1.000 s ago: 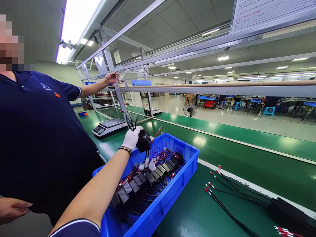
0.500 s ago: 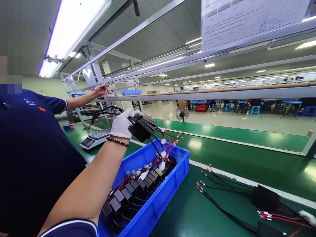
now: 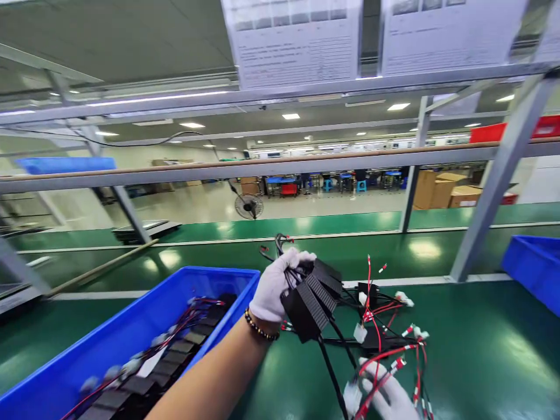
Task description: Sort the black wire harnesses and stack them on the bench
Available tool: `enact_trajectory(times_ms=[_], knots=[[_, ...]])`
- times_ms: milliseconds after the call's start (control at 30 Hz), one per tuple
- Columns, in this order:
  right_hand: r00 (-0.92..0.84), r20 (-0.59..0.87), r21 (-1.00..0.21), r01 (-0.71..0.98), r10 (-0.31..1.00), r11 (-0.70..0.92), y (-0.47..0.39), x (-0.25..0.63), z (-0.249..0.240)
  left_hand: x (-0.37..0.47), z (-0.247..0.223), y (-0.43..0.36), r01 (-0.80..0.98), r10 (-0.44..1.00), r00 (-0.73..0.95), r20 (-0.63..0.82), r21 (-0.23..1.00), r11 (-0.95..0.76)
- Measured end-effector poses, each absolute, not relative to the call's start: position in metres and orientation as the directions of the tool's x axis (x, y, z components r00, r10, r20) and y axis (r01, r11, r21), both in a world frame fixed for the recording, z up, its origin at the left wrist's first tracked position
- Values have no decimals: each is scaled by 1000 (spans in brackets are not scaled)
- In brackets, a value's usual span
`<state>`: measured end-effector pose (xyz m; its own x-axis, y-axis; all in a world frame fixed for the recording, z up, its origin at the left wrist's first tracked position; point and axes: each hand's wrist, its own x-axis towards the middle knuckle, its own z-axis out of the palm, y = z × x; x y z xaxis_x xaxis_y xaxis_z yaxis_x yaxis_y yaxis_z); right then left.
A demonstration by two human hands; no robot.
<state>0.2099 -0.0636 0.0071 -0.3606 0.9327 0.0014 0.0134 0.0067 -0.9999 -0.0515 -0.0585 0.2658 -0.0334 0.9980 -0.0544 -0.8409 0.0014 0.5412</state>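
Observation:
My left hand [image 3: 280, 283], in a white glove with a beaded bracelet at the wrist, is closed on black finned modules [image 3: 306, 309] held together above the green bench. Black cables [image 3: 330, 367] hang from them toward the lower right, and more cable ends stick out behind the glove. Low on the right, my gloved right hand [image 3: 389, 394] has its fingers apart among red wires [image 3: 376, 402] and beside a white connector [image 3: 352, 398]. Wires partly cover this hand. Behind it, other modules [image 3: 371, 338] with red and black leads lie on the bench.
A blue bin [image 3: 131, 315] on the left holds a row of similar black modules [image 3: 161, 367]. Another blue bin [image 3: 536, 268] stands at the right edge. A metal frame post [image 3: 503, 175] rises from the bench, with a rail [image 3: 280, 169] crossing ahead.
My view has turned right. My left hand has carried the modules from above the blue bin to above the bench. My right hand has come into view; the other person has left it.

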Motion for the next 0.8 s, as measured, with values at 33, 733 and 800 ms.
enact_trajectory(times_ms=[33, 733, 800], knots=[[-342, -15, -991, -122, 940, -61, -63, 200, 6, -41, 251, -57, -864, 995, -4, -102, 502, 48], [-447, -290, -744, -451, 846, -493, -33, 158, -33, -91, 17, -56, -945, 876, -117, -468, 325, 47], [-475, -299, -773, -388, 828, -501, -31, 155, -35, -96, 15, -57, -942, 854, -121, -506, 330, 62]])
